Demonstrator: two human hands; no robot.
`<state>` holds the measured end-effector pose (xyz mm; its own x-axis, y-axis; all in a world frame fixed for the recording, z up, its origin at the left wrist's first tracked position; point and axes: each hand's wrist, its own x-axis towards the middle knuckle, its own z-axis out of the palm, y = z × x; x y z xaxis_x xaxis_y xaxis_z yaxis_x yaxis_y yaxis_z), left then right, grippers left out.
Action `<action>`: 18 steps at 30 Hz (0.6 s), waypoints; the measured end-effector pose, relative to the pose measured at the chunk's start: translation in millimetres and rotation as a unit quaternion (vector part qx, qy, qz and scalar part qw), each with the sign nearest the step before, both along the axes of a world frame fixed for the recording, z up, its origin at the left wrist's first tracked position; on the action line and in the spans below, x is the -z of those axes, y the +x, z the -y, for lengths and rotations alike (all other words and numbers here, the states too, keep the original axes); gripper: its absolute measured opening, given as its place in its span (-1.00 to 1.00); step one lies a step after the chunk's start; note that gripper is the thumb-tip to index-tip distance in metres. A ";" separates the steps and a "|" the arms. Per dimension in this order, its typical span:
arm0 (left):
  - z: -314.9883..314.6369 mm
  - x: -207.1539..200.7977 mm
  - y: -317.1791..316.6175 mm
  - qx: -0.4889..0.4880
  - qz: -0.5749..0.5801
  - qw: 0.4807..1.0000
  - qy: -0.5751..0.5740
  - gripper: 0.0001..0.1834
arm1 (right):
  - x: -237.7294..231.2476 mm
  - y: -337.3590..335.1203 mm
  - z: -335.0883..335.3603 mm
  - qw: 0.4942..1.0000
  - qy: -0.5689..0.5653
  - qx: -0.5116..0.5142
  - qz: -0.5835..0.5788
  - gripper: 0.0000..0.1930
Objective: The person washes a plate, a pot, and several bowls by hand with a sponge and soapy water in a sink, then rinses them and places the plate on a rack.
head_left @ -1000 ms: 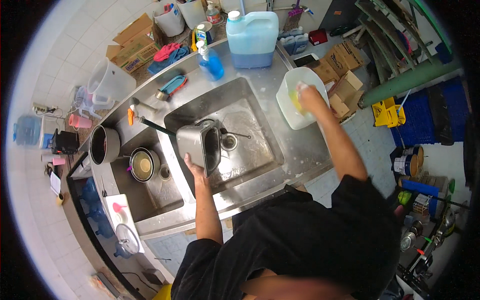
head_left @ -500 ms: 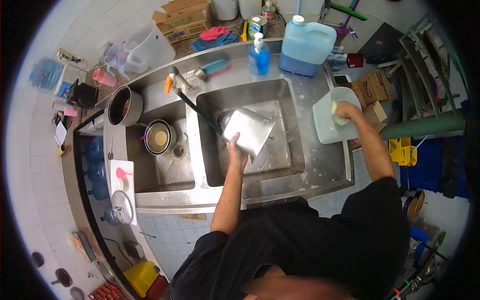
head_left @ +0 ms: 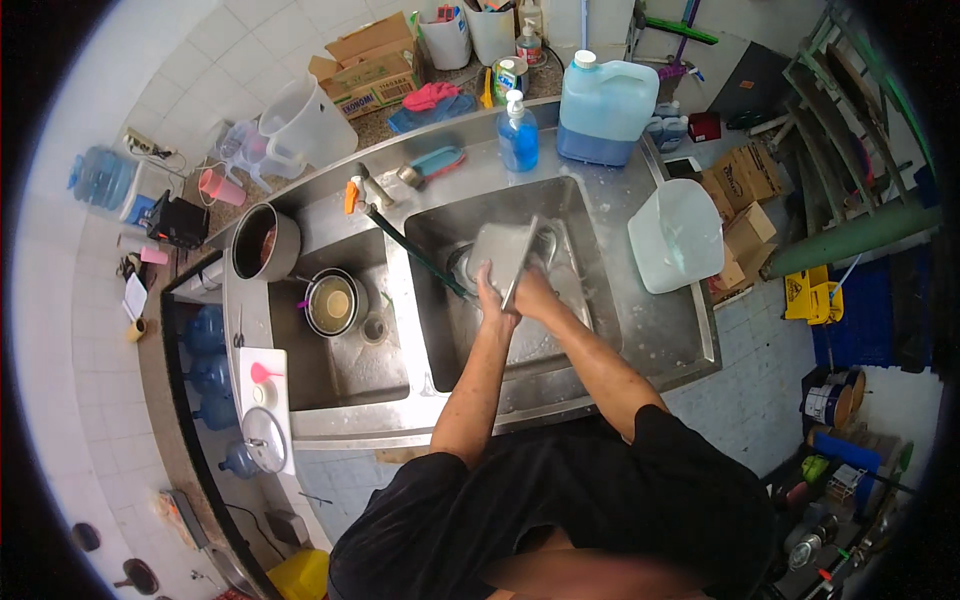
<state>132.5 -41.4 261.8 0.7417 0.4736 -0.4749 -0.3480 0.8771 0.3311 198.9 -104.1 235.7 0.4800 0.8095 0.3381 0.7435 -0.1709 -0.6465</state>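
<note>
A rectangular steel food pan is tilted on its side over the right sink basin. My left hand grips it from the left, with fingers closed around its outside. My right hand reaches into the open side of the pan. Its fingers are hidden behind the pan's rim, so what they hold does not show. A dark green hose runs from the tap into the same basin, beside the pan. More metal ware lies partly covered beneath it.
Right of the basin stands a translucent plastic tub with liquid. Behind are a blue soap pump bottle and a large blue jug. Stacked bowls sit in the left basin, near a deep pot. A lid rests on a white board.
My right hand, which held a yellow-green sponge in the plastic tub, has moved left into the pan. The pan has turned so its opening faces right.
</note>
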 end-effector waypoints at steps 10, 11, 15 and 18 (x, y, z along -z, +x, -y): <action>-35.9 15.1 -16.7 -0.008 -0.215 0.973 0.087 -0.51 | 61.7 -24.3 -43.2 0.955 -0.050 -0.055 -0.287 -0.42; -53.9 24.4 -31.0 -0.012 -0.206 0.975 0.083 -0.49 | 53.2 -34.6 -53.5 0.953 -0.051 -0.086 -0.287 -0.41; -31.6 16.5 -15.0 0.152 -0.150 0.974 0.075 -0.37 | 95.2 7.8 -39.3 0.967 -0.145 -0.033 -0.205 -0.45; -45.5 29.3 -38.7 0.155 -0.090 0.978 0.108 -0.24 | 63.9 -15.1 -69.9 0.953 -0.066 -0.014 -0.297 -0.50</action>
